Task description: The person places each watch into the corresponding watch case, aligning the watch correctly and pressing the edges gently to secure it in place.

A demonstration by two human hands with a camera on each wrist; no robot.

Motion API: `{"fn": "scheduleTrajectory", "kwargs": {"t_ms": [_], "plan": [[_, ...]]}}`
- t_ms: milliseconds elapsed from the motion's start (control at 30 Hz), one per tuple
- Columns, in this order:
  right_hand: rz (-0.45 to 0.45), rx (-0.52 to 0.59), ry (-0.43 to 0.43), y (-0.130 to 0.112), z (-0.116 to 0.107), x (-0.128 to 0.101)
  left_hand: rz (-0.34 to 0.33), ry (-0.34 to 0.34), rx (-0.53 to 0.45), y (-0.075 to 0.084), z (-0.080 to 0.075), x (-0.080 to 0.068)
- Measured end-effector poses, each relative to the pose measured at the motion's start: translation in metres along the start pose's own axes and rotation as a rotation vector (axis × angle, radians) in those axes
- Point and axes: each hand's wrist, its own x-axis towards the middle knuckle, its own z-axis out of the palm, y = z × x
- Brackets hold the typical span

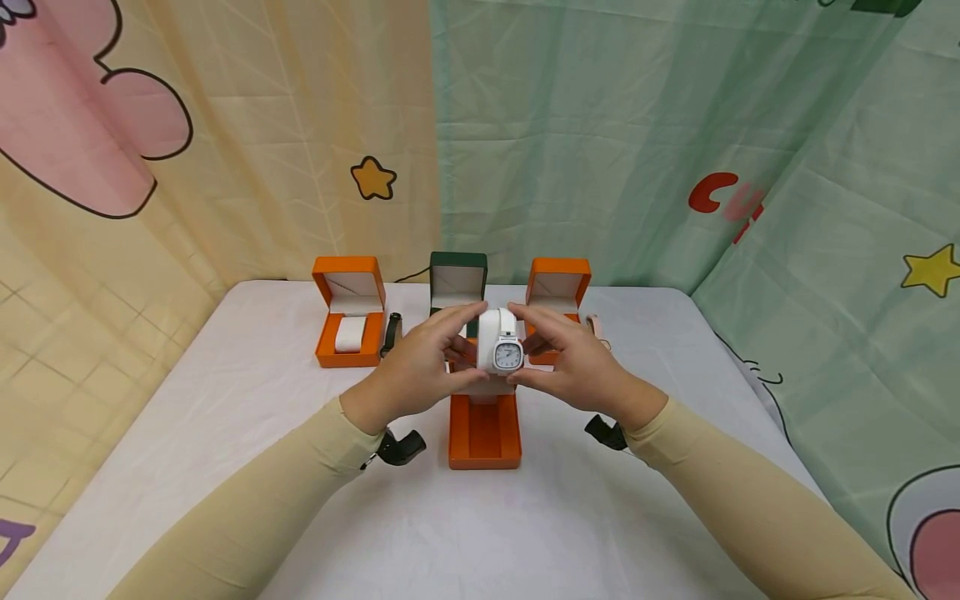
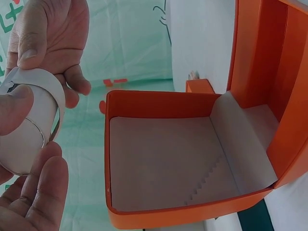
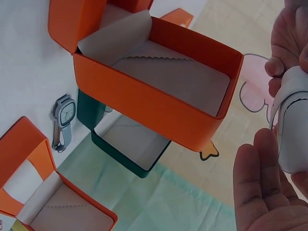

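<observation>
1. Head view, frame centre: the left hand and right hand grip a white watch wrapped on its white cushion between them.
2. Fingers of both hands curl around its sides, above an open orange box on the tabletop.

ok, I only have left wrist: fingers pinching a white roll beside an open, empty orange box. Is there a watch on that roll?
Observer: Yes. The head view shows a white square-faced watch strapped round the white cushion, dial towards the camera. The left hand and right hand both grip it.
Operator: More boxes?
Observer: Three open ones along the back of the table: an orange box with a white pad, a dark green box and a second orange box.
Operator: Loose watches?
Observer: A grey square-faced watch lies flat beside the dark green box.
</observation>
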Motion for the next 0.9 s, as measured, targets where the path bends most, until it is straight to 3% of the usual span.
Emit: {"fn": "scheduleTrajectory", "kwargs": {"t_ms": [900], "plan": [[-0.001,-0.023,0.012,0.0006,0.0023,0.0007,-0.009,0.001,-0.013,-0.0004,0.0001,-0.0003]]}}
